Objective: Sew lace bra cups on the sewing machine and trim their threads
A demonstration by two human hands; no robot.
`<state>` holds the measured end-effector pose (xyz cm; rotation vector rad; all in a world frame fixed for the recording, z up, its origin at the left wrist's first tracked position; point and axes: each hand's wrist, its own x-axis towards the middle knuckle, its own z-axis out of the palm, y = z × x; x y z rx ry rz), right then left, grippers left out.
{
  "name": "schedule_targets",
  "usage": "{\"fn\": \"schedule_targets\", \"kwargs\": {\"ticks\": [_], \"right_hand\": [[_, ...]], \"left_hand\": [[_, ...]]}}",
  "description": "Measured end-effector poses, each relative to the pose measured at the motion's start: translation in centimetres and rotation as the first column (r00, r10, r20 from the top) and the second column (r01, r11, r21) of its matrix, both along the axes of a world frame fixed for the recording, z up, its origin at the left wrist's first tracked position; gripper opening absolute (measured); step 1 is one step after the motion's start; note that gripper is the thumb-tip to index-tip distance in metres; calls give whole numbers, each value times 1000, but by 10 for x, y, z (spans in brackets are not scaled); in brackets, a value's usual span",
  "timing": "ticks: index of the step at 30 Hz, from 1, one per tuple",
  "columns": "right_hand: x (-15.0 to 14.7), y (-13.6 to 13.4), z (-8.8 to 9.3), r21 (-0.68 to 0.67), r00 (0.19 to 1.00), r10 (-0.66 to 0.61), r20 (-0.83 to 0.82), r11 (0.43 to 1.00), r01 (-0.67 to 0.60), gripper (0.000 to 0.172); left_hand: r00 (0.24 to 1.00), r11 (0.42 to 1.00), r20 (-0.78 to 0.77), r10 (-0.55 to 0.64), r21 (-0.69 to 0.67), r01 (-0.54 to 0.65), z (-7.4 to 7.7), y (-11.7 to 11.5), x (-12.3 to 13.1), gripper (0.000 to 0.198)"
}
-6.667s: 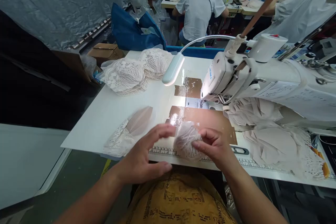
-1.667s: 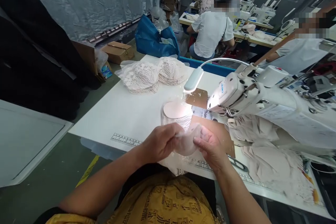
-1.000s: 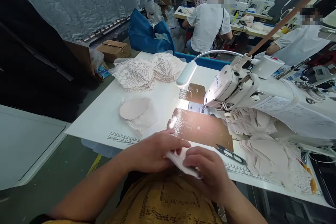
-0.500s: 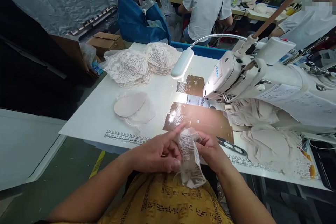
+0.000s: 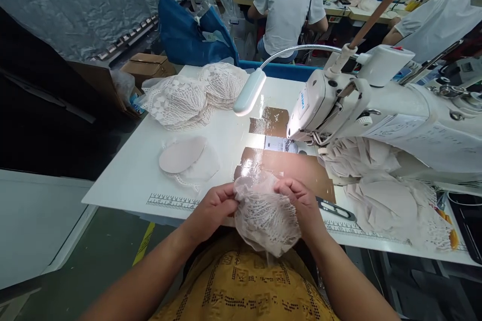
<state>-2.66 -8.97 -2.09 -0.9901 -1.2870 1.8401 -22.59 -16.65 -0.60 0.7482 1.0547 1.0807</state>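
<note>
A cream lace bra cup [image 5: 267,218] with a sheer edge hangs spread between my hands at the table's front edge. My left hand [image 5: 216,209] pinches its left upper edge. On the other side, my right hand [image 5: 303,206] grips the upper right edge with thumb and fingers. Just beyond the lace lies a brown taped sheet [image 5: 297,169] on the table, in front of the white sewing machine [image 5: 320,105]. Dark thread snips [image 5: 337,209] rest to the right of my right hand.
Stacked lace cups [image 5: 188,95] lie at the back left. Nearer is a smooth oval pad [image 5: 183,154] on sheer fabric. Beige pieces [image 5: 384,200] are piled at right. A lamp [image 5: 250,93] hangs over the table [image 5: 124,170]. Two people in white shirts sit beyond.
The lace cup was bunched and narrow between my hands; now it is opened out wide. My left hand has moved left and my fingers pinch its edge. The view has shifted slightly.
</note>
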Motion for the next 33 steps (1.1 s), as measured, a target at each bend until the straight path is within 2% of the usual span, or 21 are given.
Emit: {"fn": "schedule_targets", "kwargs": {"ticks": [2, 3, 5, 7, 9, 13, 17, 19, 22, 25, 28, 31, 33], "right_hand": [[4, -1, -5, 27, 993, 110, -33, 994, -109, 42], [6, -2, -7, 34, 985, 168, -47, 986, -166, 42], [6, -4, -6, 79, 967, 252, -30, 965, -249, 33], [3, -7, -2, 146, 968, 251, 26, 957, -252, 21], [-2, -8, 3, 168, 981, 188, 42, 967, -192, 19], [-9, -7, 7, 126, 995, 95, -42, 988, -89, 18], [-9, -9, 6, 129, 997, 73, -29, 989, -69, 15], [-7, -11, 4, 133, 998, 58, -2, 989, -57, 15], [-5, -13, 1, 132, 1000, -12, -6, 991, 12, 16], [-4, -12, -2, 101, 990, -114, -83, 987, 122, 13], [-4, -10, -2, 19, 962, -224, -158, 973, 230, 14], [-7, -10, -2, -24, 946, -268, -181, 963, 268, 14], [-10, -12, -1, -12, 955, -250, -163, 968, 251, 12]], "left_hand": [[988, 991, 81, 132, -43, -129, 1, 2, 5, 14], [971, 978, 118, 208, -60, -202, 2, 3, 8, 13], [923, 940, 179, 341, -75, -333, 2, 5, 15, 11], [883, 909, 218, 416, -74, -410, 1, 6, 22, 9], [883, 911, 229, 409, -47, -410, -1, 4, 29, 19], [956, 959, 135, 262, 74, -273, -3, -1, 37, 41], [978, 975, 32, 204, 83, -206, -3, -3, 36, 39], [970, 970, -51, 236, 77, -232, -5, -3, 34, 41], [920, 934, -164, 356, 93, -345, -9, -3, 27, 42], [894, 895, -47, 445, 17, -445, -11, 0, 19, 42], [895, 921, 217, 389, -107, -374, -8, 4, 13, 48], [870, 981, 454, 190, -122, -151, -6, 1, 18, 65], [848, 996, 528, 52, -85, -8, -7, -3, 28, 64]]}}
